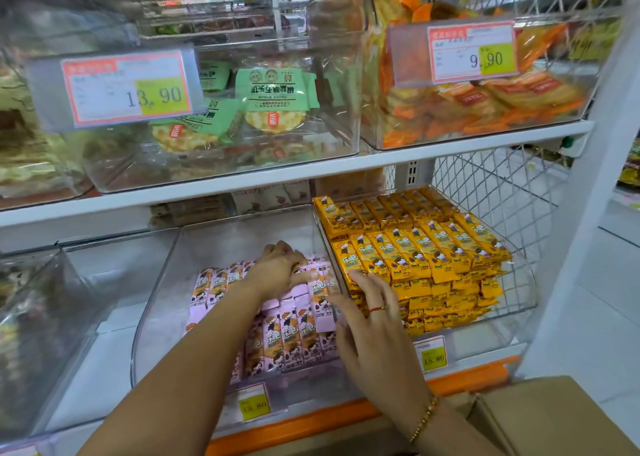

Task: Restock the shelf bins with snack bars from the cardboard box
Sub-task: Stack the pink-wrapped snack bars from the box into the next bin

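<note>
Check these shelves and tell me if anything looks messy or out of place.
Nothing looks spilled or damaged. The yellow bars lie in neat rows on top, but lower at the front they are jumbled. A green pack in the upper bin lies upside down.

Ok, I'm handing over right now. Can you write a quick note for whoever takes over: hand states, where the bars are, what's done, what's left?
Left hand: fingers curled over the back row of pink snack bars in the middle clear bin.
Right hand: open, straight fingers against the pink bars by that bin's right wall.
Done: yellow snack bars are stacked high in the bin to the right.
Left: pink bars cover only the right part of the middle bin; its left side is bare.
Cardboard box: lower right, contents not visible.
</note>
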Motion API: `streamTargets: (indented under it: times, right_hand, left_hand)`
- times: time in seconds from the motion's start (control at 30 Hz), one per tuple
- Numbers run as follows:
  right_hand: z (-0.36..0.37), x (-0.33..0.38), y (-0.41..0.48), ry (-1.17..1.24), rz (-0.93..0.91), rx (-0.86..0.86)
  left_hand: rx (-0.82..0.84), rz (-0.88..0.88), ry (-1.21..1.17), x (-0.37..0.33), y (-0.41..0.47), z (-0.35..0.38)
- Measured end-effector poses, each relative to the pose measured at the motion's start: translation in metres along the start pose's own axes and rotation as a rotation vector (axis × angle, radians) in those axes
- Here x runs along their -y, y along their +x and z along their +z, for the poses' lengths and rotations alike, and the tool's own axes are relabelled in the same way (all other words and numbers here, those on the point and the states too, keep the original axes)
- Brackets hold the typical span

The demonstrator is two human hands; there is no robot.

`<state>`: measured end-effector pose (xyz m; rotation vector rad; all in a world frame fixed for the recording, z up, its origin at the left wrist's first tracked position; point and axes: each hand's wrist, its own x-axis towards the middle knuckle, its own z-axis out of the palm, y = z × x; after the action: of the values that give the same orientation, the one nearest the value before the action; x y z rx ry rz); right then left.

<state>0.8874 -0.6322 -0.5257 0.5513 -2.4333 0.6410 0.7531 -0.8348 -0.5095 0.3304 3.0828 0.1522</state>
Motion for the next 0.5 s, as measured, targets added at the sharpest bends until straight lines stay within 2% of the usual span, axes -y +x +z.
streamTargets:
  times: [0.2,0.37,0.5]
  right_hand:
    - [0.002,-0.002,0.001,-0.006,-0.014,-0.013]
    - [0.003,-0.003,0.002,-0.010,-0.017,-0.032]
    - [0.000,0.001,0.002,-0.003,-0.011,-0.035]
  left_hand:
    - [0.069,0.051,-0.192,0.016,0.018,-0.008]
    - [0.080,0.000,-0.195,0.008,0.027,-0.014]
    - [0.029,0.002,-0.128,-0.005,-0.004,-0.016]
